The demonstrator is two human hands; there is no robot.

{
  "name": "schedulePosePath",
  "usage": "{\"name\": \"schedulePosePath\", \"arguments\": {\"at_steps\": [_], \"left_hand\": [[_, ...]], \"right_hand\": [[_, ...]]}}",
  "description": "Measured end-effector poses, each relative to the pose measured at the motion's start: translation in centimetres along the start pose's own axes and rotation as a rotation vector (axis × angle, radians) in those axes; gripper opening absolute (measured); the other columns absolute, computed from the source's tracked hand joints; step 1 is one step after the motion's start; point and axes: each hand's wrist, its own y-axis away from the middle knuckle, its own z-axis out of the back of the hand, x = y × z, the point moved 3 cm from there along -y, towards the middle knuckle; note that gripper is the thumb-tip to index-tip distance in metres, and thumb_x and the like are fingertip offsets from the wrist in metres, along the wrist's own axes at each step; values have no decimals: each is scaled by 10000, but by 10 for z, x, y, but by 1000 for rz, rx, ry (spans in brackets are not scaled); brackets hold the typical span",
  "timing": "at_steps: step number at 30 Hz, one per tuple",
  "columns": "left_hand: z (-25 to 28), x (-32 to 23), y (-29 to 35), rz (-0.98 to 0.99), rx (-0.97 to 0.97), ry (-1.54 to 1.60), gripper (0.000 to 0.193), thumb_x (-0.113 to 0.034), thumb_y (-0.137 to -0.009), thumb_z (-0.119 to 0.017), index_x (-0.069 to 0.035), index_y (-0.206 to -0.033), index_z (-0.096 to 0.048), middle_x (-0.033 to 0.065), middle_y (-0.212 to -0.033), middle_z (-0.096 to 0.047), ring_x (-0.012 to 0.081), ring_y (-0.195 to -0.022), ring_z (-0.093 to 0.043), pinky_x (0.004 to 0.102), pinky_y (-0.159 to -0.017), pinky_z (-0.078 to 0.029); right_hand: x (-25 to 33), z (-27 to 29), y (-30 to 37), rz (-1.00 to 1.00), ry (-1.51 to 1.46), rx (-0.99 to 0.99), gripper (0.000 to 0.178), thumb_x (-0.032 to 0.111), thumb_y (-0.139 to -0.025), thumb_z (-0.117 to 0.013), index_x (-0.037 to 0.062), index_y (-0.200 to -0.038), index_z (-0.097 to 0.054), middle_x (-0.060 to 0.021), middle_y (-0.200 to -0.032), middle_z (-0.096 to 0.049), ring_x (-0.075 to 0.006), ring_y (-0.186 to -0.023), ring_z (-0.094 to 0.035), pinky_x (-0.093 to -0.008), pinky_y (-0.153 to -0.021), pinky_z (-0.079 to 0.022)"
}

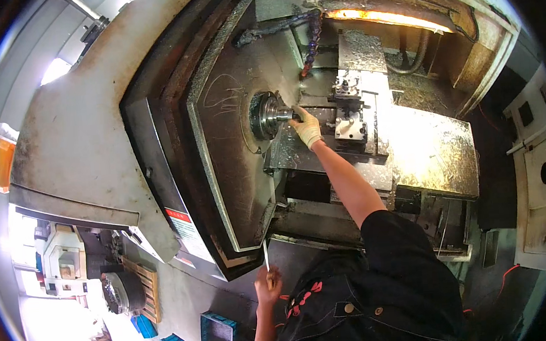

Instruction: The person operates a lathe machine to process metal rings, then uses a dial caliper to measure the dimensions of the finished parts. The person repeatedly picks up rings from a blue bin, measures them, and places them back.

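Inside the open lathe, the round chuck [264, 116] holds a shiny cylindrical metal part [285, 114]. My right hand [308, 129], in a pale work glove, reaches in with its fingers closed on the end of that part. Low and near the machine's front edge is my bare left hand [268, 286]. Its fingers are wrapped round a thin pale rod [267, 254] that points up toward the machine's lower edge. What the rod belongs to cannot be made out. To the right of the chuck stands the tool block [350, 127], beside my right hand.
A glowing strip lamp [389, 20] and a segmented coolant hose [310, 50] are above. A chip-strewn metal cover [436, 149] spans the right. Blue crates [217, 329], a wooden pallet [143, 287] and another machine [64, 261] are at lower left.
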Motion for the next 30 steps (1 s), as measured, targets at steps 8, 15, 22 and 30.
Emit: {"name": "schedulePosePath", "arguments": {"at_steps": [8,15,22,30], "left_hand": [[76,-38,49,-33,-262,43,173,12,-569,-499,-36,-722,-563,132,-848,-573,286,-820,-578,351,-729,-461],[239,-80,-10,-365,-375,-658,287,2,-622,-489,-21,-904,-536,224,-1053,-551,366,-995,-560,430,-812,-453],[299,-93,-91,-315,-240,-616,316,-18,-598,-534,24,-910,-532,247,-1421,-302,387,-1157,-480,385,-938,-404],[300,-82,-107,-220,-171,-393,249,-15,-569,-497,31,-803,-568,281,-1455,-213,335,-1314,-351,357,-951,-384]], "right_hand": [[12,6,2,-73,200,67,496,206,-764,-688,22,-1206,-558,-117,-1113,-634,-196,-991,-593,-302,-866,-446],[5,29,-22,-49,339,55,482,188,-775,-704,48,-1215,-568,-95,-982,-677,-135,-838,-614,-279,-766,-465],[18,12,-11,-2,160,79,463,110,-772,-706,24,-1206,-570,-30,-899,-651,-91,-734,-553,-228,-710,-448],[32,6,1,-86,395,65,487,167,-779,-715,40,-1224,-562,-94,-1005,-670,-141,-826,-586,-273,-777,-456]]}}
